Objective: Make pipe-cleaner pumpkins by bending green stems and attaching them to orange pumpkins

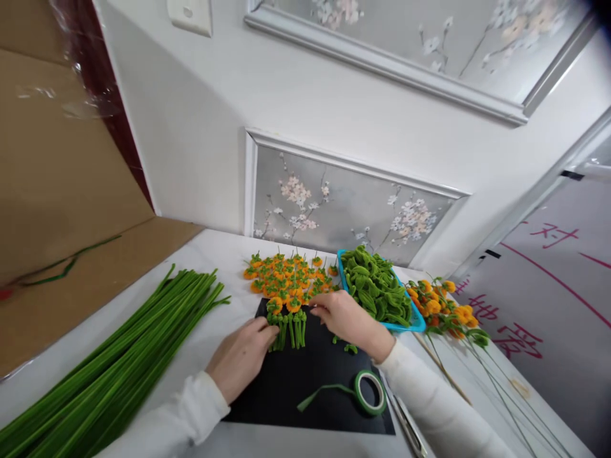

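Note:
My left hand (pixel 241 362) rests on the black mat (pixel 305 388), its fingers curled against a small bunch of short green stems (pixel 289 331) topped with orange pompom flowers. My right hand (pixel 346 318) reaches over the mat's far edge, fingers pinched at the near edge of the pile of orange flower heads (pixel 286 277). What the pinch holds is too small to make out. A roll of green floral tape (pixel 370 392) lies on the mat with a loose tail.
A long bundle of green pipe cleaners (pixel 124 356) lies at the left. A blue tray (pixel 415 324) of curled green pieces stands at the right, with finished orange flowers on stems (pixel 449 312) beyond it. Cardboard (pixel 57 210) leans at the far left; the wall is close behind.

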The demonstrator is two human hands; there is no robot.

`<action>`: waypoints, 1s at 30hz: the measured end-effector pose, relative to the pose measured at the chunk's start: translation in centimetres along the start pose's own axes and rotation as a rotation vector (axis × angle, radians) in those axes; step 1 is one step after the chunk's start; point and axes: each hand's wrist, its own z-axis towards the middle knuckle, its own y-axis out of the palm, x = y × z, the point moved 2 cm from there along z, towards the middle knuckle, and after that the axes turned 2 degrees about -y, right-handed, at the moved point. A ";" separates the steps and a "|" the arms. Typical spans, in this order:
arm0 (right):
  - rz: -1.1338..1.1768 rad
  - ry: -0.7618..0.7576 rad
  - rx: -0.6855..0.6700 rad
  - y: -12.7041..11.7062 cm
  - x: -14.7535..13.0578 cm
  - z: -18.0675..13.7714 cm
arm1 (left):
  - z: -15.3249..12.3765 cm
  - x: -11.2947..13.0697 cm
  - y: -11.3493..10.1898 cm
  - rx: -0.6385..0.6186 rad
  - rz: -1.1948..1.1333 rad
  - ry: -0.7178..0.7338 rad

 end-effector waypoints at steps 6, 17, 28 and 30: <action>0.104 0.218 0.163 4.6 -0.1 3.8 | 2.2 -1.3 0.6 0.184 -0.070 0.079; 0.355 0.146 0.346 4.1 -0.3 3.5 | 4.2 -4.9 -1.5 0.417 -0.100 0.087; 0.201 0.189 0.294 2.1 2.8 0.5 | 6.3 -7.2 0.3 0.420 -0.091 0.109; 0.155 0.203 0.277 3.1 2.8 0.8 | 6.7 -7.3 0.8 0.425 -0.089 0.131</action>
